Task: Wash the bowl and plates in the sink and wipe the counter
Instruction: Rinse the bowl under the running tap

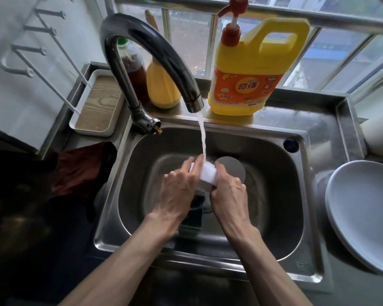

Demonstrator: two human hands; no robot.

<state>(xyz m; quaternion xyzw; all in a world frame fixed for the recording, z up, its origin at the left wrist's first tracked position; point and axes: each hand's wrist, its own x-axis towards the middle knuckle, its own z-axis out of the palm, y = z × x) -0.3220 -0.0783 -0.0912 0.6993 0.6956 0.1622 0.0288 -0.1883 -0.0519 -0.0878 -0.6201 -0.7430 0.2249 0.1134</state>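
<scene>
Under the running tap (192, 102) I hold a small white bowl (207, 173) over the middle of the steel sink (281, 195). The water stream lands on its top. My right hand (228, 193) grips the bowl's right side with curled fingers. The fairly straight fingers of my left hand (179, 188) lie against the bowl's left side. White plates (363, 213) are stacked on the counter right of the sink. A dark green sponge (192, 219) lies on the sink floor below my wrists.
A yellow pump bottle of dish soap (250, 69) stands on the ledge behind the sink, beside a yellow bottle (161, 87) and a brown bottle. A white tray (97, 102) sits back left. A reddish-brown cloth (80, 171) lies on the dark left counter. A round drain cover (234, 171) sits beyond the bowl.
</scene>
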